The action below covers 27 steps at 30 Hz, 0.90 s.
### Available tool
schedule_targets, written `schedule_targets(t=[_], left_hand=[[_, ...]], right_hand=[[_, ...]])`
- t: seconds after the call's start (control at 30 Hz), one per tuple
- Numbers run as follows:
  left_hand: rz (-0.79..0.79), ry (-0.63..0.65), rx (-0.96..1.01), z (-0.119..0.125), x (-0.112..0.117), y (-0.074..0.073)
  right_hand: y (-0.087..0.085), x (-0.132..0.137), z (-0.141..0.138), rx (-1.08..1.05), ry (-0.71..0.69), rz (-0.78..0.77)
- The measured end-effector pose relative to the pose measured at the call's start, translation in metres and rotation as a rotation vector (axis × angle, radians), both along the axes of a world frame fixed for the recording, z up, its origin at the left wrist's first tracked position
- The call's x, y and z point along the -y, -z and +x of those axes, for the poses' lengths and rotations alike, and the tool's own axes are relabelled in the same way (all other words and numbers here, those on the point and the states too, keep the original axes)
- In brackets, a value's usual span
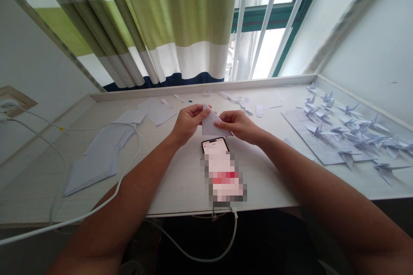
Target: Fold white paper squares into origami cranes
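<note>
A small folded piece of white paper is held up between both hands, just above the top end of a phone. My left hand pinches its upper left edge between thumb and fingers. On the right side, my right hand grips the paper with the thumb across its front and the fingers curled behind. The paper comes to a point at the top and has a straight lower edge. Below lies the phone, screen lit and mostly blurred out, with a white cable plugged into its near end.
Many folded paper cranes crowd the right side, some on a printed sheet. Stacked white paper and loose sheets lie left. A white cable crosses over my left forearm. Paper scraps lie toward the back ledge.
</note>
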<state>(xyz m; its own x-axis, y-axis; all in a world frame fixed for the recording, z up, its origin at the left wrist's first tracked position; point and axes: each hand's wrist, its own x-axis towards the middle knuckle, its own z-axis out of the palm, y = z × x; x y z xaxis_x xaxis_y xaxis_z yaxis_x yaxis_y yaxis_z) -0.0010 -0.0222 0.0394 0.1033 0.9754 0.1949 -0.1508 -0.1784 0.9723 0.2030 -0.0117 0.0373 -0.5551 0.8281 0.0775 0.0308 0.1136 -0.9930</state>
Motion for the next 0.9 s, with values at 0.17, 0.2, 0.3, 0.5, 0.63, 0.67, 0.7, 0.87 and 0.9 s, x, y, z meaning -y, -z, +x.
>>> schedule_targets(t=[0.17,0.2,0.3,0.5,0.63,0.67,0.7,0.87,0.9], left_hand=[[0.034,-0.058,-0.059,0.0,0.0,0.0],[0.044,-0.077,-0.063,-0.001,0.0,-0.001],[0.076,-0.138,-0.046,-0.001,-0.002,-0.002],[0.136,-0.272,0.01,-0.004,-0.009,-0.002],[0.137,-0.257,0.009,-0.004,-0.008,-0.003],[0.131,-0.244,0.008,-0.004,-0.006,-0.004],[0.128,-0.226,0.006,-0.004,-0.004,-0.005],[0.16,-0.132,0.004,-0.004,0.003,-0.009],[0.166,-0.134,-0.003,-0.004,0.003,-0.008]], right_hand=[[-0.001,0.001,-0.001,0.024,0.069,0.079],[-0.001,0.001,-0.001,0.005,0.087,0.086],[-0.002,-0.001,0.0,-0.034,0.115,0.09],[-0.005,-0.005,0.008,0.102,0.249,0.189],[-0.004,-0.008,0.012,0.08,0.287,0.204],[-0.004,-0.009,0.012,0.057,0.285,0.195],[-0.003,-0.01,0.013,0.026,0.281,0.18],[-0.002,-0.013,0.011,-0.164,0.267,0.136],[-0.002,-0.014,0.011,-0.188,0.286,0.144]])
